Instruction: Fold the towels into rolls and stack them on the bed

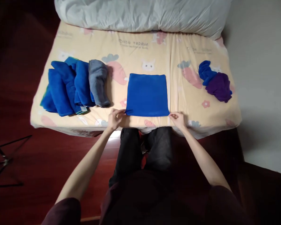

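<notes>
A blue cloth [147, 95] lies flat in a near-square shape on the patterned bed sheet, with a small white tag at its upper left edge. My left hand [116, 118] pinches its near left corner. At the near right corner, the fingertips of my right hand [177, 120] are closed on the same cloth. Left of it, several blue folded cloths [60, 90] overlap, and a grey folded cloth [98, 82] rests at their right side. On the right of the bed, a purple cloth [219, 87] is crumpled against a blue crumpled cloth [206, 72].
A pale quilt [142, 14] is bunched along the far side of the bed [140, 56]. A black tripod-like stand [5, 162] is on the red floor at the left. A pale wall [267, 93] stands right of the bed.
</notes>
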Tool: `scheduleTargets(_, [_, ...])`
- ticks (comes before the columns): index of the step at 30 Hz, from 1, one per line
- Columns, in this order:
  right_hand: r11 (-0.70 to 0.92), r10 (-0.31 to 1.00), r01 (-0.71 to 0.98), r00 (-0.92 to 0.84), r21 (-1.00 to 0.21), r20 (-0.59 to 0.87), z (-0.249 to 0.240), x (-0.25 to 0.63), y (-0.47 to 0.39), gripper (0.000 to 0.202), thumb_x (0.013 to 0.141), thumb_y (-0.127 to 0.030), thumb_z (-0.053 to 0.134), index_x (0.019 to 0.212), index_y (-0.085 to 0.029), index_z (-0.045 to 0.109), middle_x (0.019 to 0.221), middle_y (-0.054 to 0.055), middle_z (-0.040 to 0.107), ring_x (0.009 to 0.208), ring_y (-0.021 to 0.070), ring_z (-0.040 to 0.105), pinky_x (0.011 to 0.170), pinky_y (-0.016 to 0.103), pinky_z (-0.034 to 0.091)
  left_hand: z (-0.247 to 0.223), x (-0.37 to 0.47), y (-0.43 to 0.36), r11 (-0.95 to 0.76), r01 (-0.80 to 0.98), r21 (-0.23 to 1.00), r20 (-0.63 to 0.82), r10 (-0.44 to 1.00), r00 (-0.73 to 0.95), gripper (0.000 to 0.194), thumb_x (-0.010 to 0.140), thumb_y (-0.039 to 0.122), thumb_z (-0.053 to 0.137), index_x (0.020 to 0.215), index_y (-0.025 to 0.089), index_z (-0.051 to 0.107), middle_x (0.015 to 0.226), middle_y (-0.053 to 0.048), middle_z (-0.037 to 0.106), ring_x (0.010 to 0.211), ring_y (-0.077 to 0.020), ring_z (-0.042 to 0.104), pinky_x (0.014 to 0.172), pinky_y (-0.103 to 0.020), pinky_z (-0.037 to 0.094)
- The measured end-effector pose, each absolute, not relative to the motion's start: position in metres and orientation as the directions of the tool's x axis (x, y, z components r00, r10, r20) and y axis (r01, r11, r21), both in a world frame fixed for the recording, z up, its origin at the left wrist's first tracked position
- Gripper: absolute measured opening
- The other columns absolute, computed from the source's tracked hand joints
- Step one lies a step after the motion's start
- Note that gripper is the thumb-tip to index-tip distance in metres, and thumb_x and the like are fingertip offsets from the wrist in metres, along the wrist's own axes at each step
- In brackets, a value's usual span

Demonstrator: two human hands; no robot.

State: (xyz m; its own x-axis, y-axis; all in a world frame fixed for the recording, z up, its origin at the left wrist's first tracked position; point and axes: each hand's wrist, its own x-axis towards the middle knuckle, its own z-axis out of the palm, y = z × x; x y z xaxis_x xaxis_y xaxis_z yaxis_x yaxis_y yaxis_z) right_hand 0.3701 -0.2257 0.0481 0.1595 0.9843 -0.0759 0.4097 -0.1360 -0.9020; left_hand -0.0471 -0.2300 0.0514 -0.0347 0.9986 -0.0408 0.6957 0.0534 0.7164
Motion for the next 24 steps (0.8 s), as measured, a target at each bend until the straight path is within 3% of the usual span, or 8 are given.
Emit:
scheduleTargets(3, [-0.218,0.97,0.276,0.166,-0.936,-0.177,0.018,0.366,-0.24,0.031,0.074,-0.044,0.09,0.08,-0.017,0.076,0.073,0.001,0.071,0.067,0.0139,0.058,0.069,0.029,0.047,0.02,-0.042,-0.25,0.17,0.628,0.759,-0.151,0.985,-0.084,0.044,0.088,0.042,0.075,0.129,0.026,0.074,0.11,-0.007,0.079,0.117,-0.0309,0.07,0.106,-0.046,0.057])
scheduleTargets(7, [-0.307,0.926,0.12,0.268,-0.944,-0.267,0.014,0.36,-0.235,0.05,0.06,-0.055,0.097,0.084,-0.018,0.072,0.085,0.006,0.077,0.076,0.0174,0.068,0.072,0.029,0.052,0.008,-0.034,-0.244,0.304,0.339,0.89,-0.215,0.937,-0.274,0.059,0.08,0.044,0.082,0.131,0.018,0.07,0.103,-0.01,0.081,0.098,-0.0268,0.077,0.098,-0.042,0.06])
scheduleTargets(12, [-0.377,0.887,0.052,0.307,-0.925,-0.344,0.027,0.357,-0.237,0.061,0.052,-0.061,0.098,0.086,-0.019,0.068,0.09,0.008,0.078,0.067,0.0139,0.06,0.056,0.025,0.043,0.012,-0.032,-0.237,0.279,0.062,0.958,-0.245,0.912,-0.329,0.066,0.067,0.045,0.09,0.123,0.015,0.071,0.094,-0.01,0.081,0.087,-0.0243,0.078,0.086,-0.036,0.061])
scheduleTargets(16, [-0.326,0.907,0.035,0.292,-0.945,-0.302,0.029,0.367,-0.253,0.059,0.053,-0.06,0.096,0.082,-0.02,0.063,0.087,0.007,0.076,0.07,0.0148,0.062,0.057,0.025,0.043,0.016,-0.041,-0.254,0.276,0.082,0.958,-0.239,0.921,-0.307,0.067,0.065,0.048,0.09,0.12,0.014,0.073,0.095,-0.011,0.082,0.09,-0.0252,0.079,0.084,-0.034,0.061])
scheduleTargets(24, [-0.401,0.906,0.104,0.194,-0.91,-0.377,0.018,0.369,-0.257,0.066,0.049,-0.065,0.097,0.086,-0.019,0.067,0.092,0.009,0.076,0.074,0.0171,0.063,0.06,0.027,0.044,0.016,-0.047,-0.253,0.345,0.277,0.897,-0.307,0.936,-0.172,0.059,0.069,0.048,0.089,0.117,0.017,0.073,0.099,-0.012,0.083,0.101,-0.0312,0.079,0.095,-0.041,0.061])
